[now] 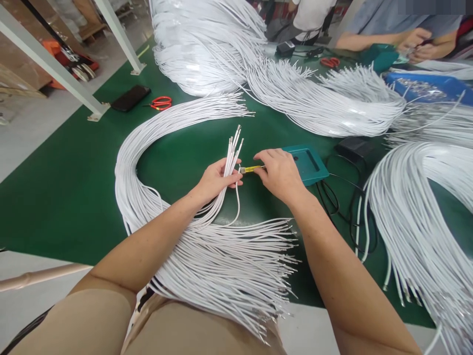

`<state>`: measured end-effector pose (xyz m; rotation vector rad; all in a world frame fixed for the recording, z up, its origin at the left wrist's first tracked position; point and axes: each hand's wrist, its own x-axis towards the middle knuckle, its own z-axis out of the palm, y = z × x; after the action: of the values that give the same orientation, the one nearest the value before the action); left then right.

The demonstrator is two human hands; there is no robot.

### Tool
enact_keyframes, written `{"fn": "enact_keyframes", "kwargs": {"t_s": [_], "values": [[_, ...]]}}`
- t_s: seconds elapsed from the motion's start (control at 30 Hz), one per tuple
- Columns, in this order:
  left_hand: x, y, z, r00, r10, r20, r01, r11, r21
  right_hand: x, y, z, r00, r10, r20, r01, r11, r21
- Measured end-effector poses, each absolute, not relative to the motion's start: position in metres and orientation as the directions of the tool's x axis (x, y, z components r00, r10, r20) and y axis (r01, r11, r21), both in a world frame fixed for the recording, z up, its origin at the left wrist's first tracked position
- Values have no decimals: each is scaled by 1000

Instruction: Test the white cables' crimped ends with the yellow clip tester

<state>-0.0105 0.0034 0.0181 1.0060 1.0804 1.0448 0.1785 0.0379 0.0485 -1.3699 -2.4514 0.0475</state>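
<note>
While white cables (225,261) fan out toward six o'clock, our left hand (214,182) has its fingers round a cable bunch (231,153) mid-dial, and our right hand (283,170) pinches a slim yellow piece (251,169); beyond, red-handled scissors (161,103) lie on the surface (55,197) toward ten o'clock.

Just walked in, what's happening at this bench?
The person's left hand holds a small bunch of white cables, metal-tipped ends up. The right hand holds a slim yellow piece against the bunch's side, by a teal device. A larger cable bundle lies nearer the body. Across the table, a co-worker's hands are together.
</note>
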Motion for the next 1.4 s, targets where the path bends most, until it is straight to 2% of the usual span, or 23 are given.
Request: {"fn": "enact_keyframes", "kwargs": {"t_s": [0.07,0.17,0.57,0.77,0.87,0.93,1.0,1.07,1.13,1.2,1.3,1.4], "values": [[-10,5,15,140,972,-188,-128,206,970,182,43,49,-558,810,181,810,579,-94],[-9,7,11,131,972,-196,-100,209,973,182,48,50,-577,811,101,810,584,-56],[-5,13,3,102,967,-232,-75,240,968,173,55,51,-517,853,76,853,520,-40],[-5,14,-2,81,975,-205,51,202,978,169,55,55,-503,863,46,864,503,5],[-4,14,-3,75,978,-195,83,189,978,171,54,56,-516,855,42,856,517,-13],[-3,13,-3,84,977,-195,80,188,979,175,52,55,-538,840,78,839,542,-49],[-3,13,-5,91,977,-193,67,187,980,183,49,52,-506,841,190,850,524,-53],[-4,13,-5,97,977,-192,63,186,980,191,47,45,-389,859,332,907,420,-25],[-5,13,-4,103,973,-205,63,199,978,199,46,38,-269,872,409,955,297,-5],[-7,13,-1,104,968,-226,54,222,974,204,47,33,-230,883,409,968,253,-1],[-11,12,7,88,968,-234,33,232,972,201,44,37,-240,883,404,962,273,-24],[-15,9,13,73,976,-205,14,204,979,185,29,49,-318,855,409,914,391,-106]]}}
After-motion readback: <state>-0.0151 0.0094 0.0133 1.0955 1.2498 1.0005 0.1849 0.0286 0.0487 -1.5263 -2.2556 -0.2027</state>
